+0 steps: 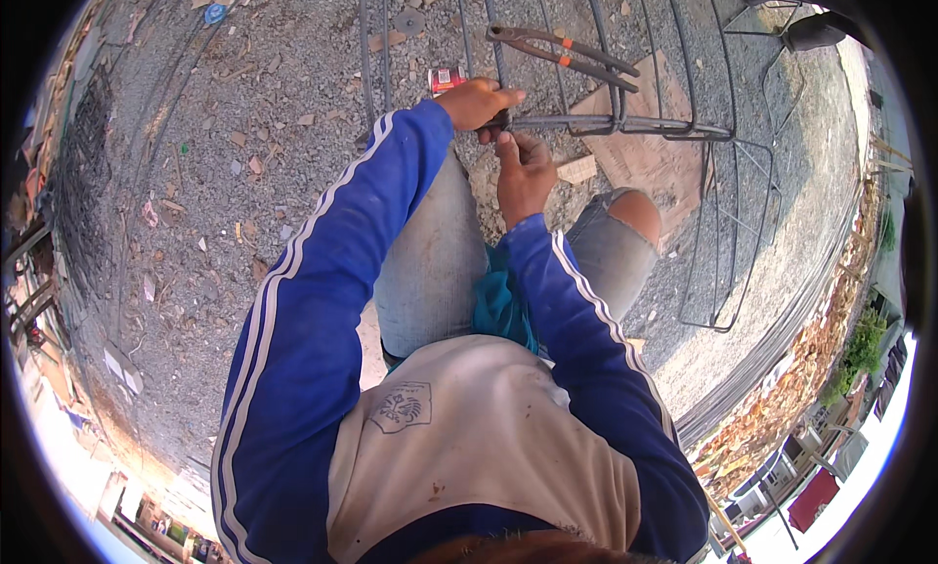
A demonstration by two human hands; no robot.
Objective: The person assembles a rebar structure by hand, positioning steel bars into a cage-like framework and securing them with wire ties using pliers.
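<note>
My left hand [477, 103] is closed at the end of the horizontal steel rebar [562, 122], its fingers curled around the bar where it meets an upright one. Just below, my right hand [526, 178] has thumb and fingers pinched together at the same joint. Whatever small thing it may hold is hidden by the fingers. Beyond my hands, a pair of long-handled pincers [567, 56] with orange bands on the handles rests across the bars, jaws toward the left. Bent rebar stirrups [718, 237] hang from the horizontal bar's right part.
Several long rebars [598, 21] run away toward the far side. A red can [446, 79] lies by my left hand. Under the bars lies a wooden board [645, 124], with a small wood block [576, 169] nearby. Gravel and scraps cover the ground. At the far right appears a dark shoe [819, 31].
</note>
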